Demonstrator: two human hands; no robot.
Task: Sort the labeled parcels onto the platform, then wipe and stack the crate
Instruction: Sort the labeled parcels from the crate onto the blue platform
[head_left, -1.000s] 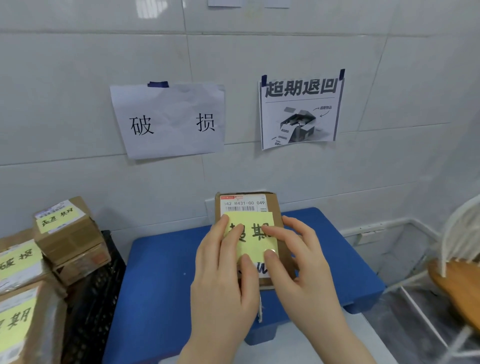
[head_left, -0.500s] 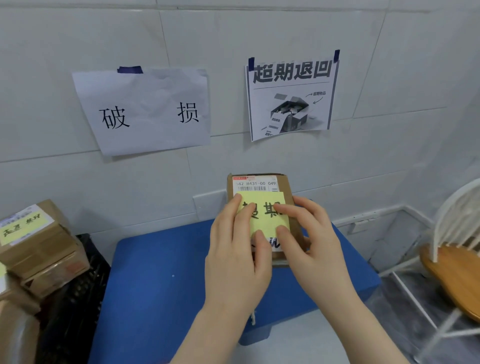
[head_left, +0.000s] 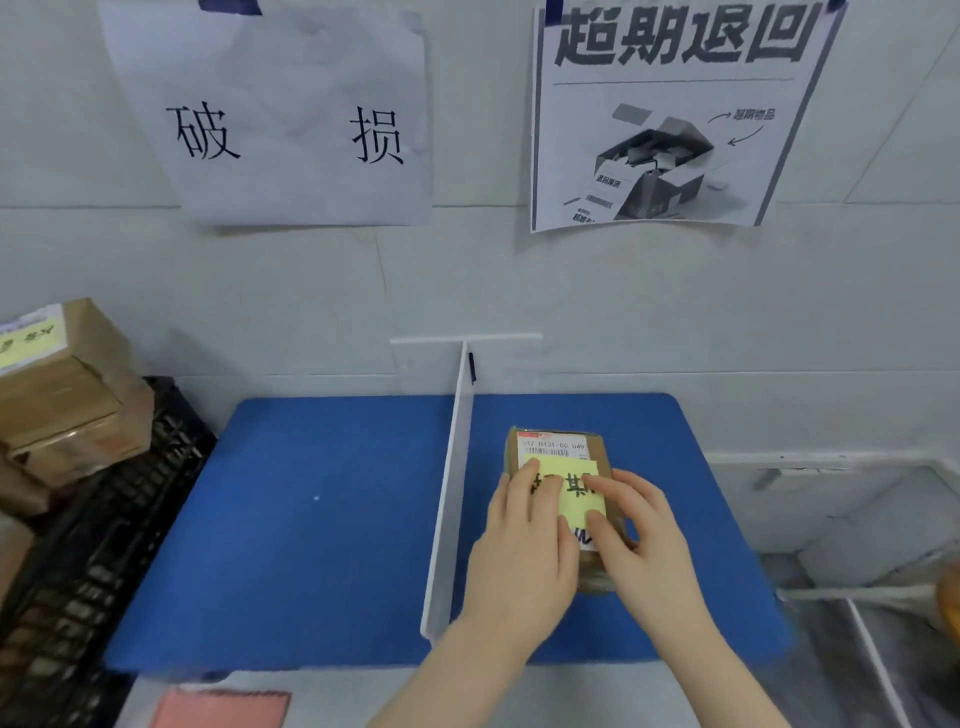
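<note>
Both hands set brown parcel (head_left: 558, 467) down on blue platform (head_left: 322, 519), right of white divider (head_left: 449, 493), under wall sign (head_left: 670, 114) for overdue returns; yellow note (head_left: 571, 493) on parcel likely matches. Left hand (head_left: 524, 551) and right hand (head_left: 644, 535) lie flat, fingers (head_left: 605, 525) spread across top, pressing not pinching. Left section, under sign (head_left: 280, 114) for damaged goods, bare. More parcels (head_left: 67, 395) wait in black crate (head_left: 93, 551).

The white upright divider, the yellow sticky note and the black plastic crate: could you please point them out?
white upright divider (head_left: 451, 488), head view, mid panel.
yellow sticky note (head_left: 576, 493), head view, centre.
black plastic crate (head_left: 104, 545), head view, slatted side wall.
</note>
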